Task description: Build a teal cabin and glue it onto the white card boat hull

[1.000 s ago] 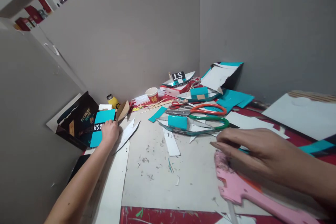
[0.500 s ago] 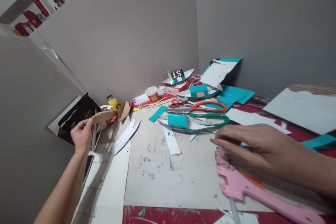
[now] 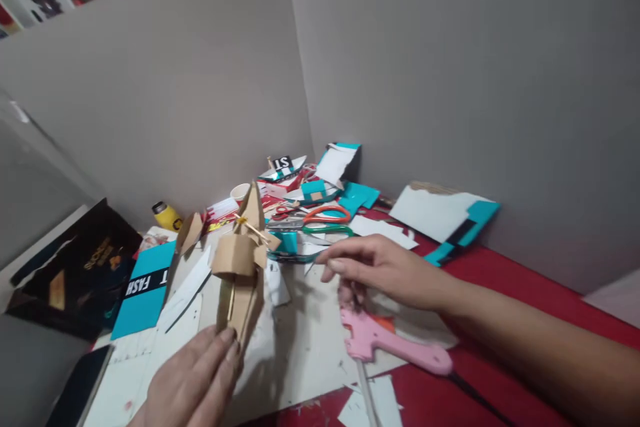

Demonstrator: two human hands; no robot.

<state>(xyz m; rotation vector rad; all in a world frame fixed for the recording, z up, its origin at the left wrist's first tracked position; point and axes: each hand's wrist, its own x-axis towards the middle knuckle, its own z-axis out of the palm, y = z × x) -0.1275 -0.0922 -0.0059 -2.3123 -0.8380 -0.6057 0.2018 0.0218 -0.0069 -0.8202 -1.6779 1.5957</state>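
My left hand (image 3: 195, 377) is closed on the near end of a brown cardboard model boat (image 3: 235, 255), which is held up over the table with a curved cabin and a small crossed stick on it. My right hand (image 3: 383, 270) hovers with fingers apart and slightly bent, holding nothing I can see. Just below it lies a pink glue gun (image 3: 400, 347), a clear glue stick (image 3: 367, 390) jutting from its back. Behind the cardboard boat are scissors with orange handles (image 3: 327, 215) and a pair with green handles (image 3: 333, 229), over a teal-and-white model boat (image 3: 285, 241).
Further back stand more paper boats (image 3: 313, 192), a paper cup (image 3: 240, 192) and a yellow bottle (image 3: 167, 217). A black printed bag (image 3: 75, 273) leans at the left. Torn white card (image 3: 435, 210) lies at the right on the red table (image 3: 520, 307).
My left hand has brought the cardboard boat from the far left to the middle, close to me. The view has turned right. My right hand stays above the glue gun.
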